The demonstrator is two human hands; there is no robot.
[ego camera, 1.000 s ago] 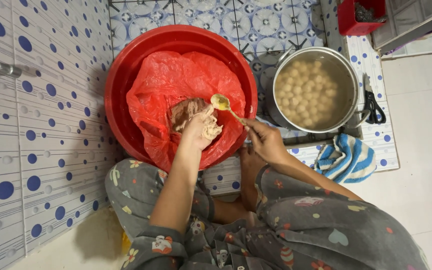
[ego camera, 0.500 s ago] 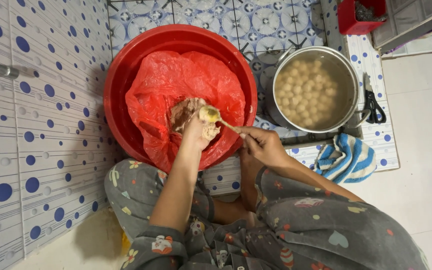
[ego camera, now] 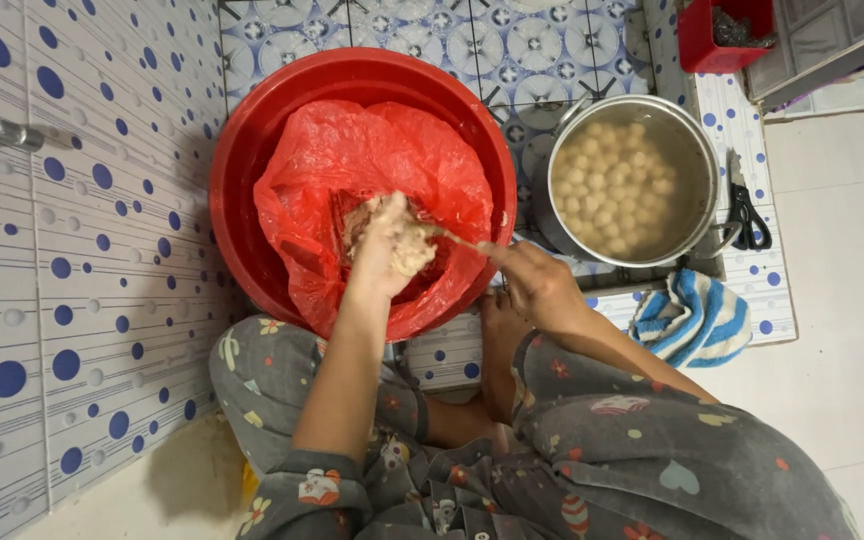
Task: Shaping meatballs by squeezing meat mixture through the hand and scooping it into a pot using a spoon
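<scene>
The pale paste (ego camera: 407, 245) sits in the middle of the frame, a lumpy mass lying on a red plastic bag (ego camera: 372, 170) that lines a big red basin (ego camera: 252, 150) in the upper centre. The left hand (ego camera: 382, 250) is down in it, fingers curled around a fistful so that some paste bulges out beside the thumb. Just right of it, the right hand (ego camera: 537, 285) pinches the handle of a spoon (ego camera: 452, 238) with narrow, closed fingers, the handle slanting up and left toward the fist; the bowl of the spoon is hidden against the paste, so whether it is loaded cannot be told. In the upper right of the frame stands 1 metal pot (ego camera: 707, 175) of cloudy liquid with many round pale balls (ego camera: 607, 185) floating in it, well apart from the basin's paste but right beside the basin's rim. A striped blue and white cloth (ego camera: 697, 315) lies below the pot, black scissors (ego camera: 747, 215) at its right edge, and a red box (ego camera: 717, 35) in the top right corner. By my reading, the step in hand is shaping a ball: squeezing paste from the fist and scooping it with the spoon. The next move would call for a clean scrape across the top of the fist, then a steady carry rightward over both rims without dropping the ball short.
</scene>
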